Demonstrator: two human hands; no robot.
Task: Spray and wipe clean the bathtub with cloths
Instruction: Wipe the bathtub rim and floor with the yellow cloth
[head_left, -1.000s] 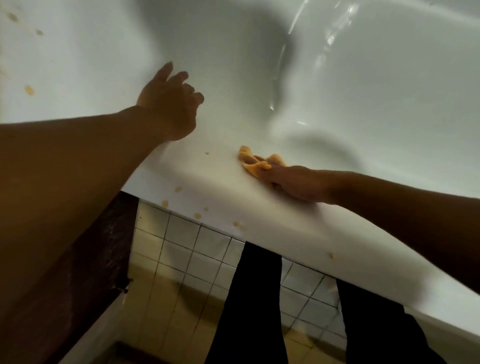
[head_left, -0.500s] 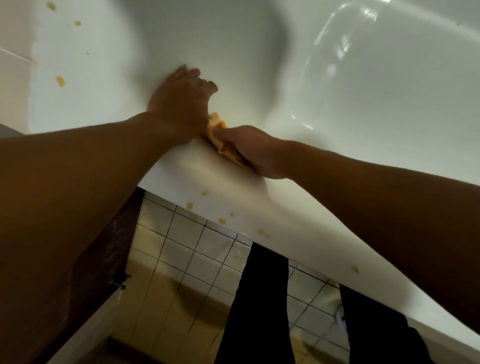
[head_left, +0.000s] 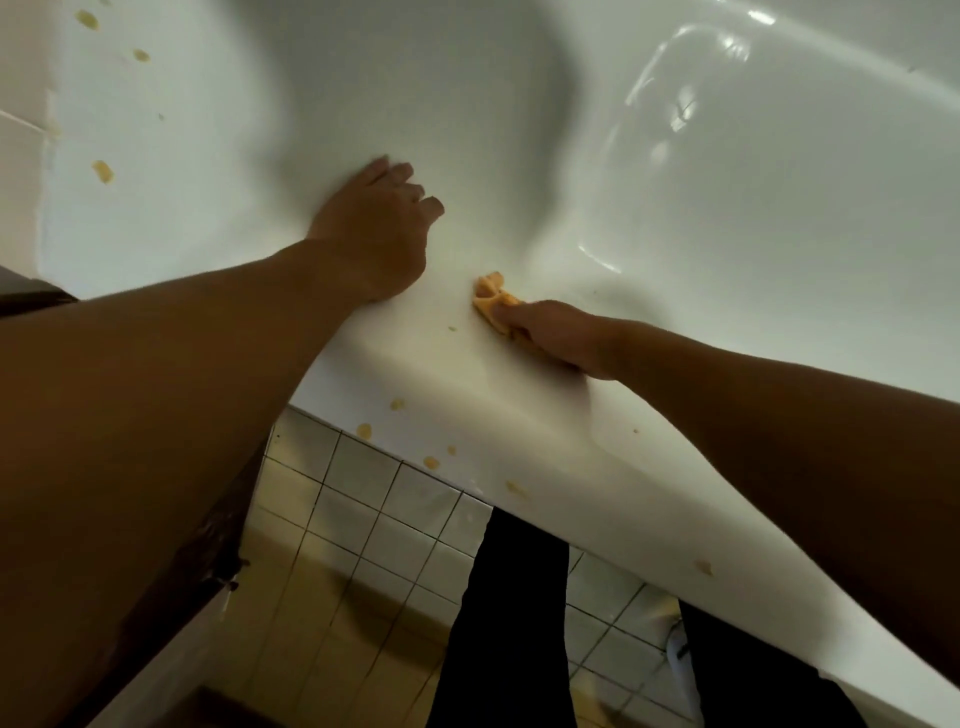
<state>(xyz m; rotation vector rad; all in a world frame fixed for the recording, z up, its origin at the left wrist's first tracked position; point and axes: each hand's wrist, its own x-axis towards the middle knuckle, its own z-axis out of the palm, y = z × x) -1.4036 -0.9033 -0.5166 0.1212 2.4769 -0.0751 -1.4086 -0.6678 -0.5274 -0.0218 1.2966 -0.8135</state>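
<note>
On the bathtub (head_left: 524, 410) rim, the right hand (head_left: 558, 332) clamps its fingers on an orange cloth (head_left: 492, 297); the left hand (head_left: 374, 228) rests nearby, fingers relaxed, together.

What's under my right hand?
A crumpled orange cloth pokes out past the right hand; the rest of it, and the white bathtub rim beneath, are covered.

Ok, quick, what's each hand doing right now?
Left hand: open, holds nothing, rests on the bathtub rim.
Right hand: closed on the orange cloth, pressed to the rim.
</note>
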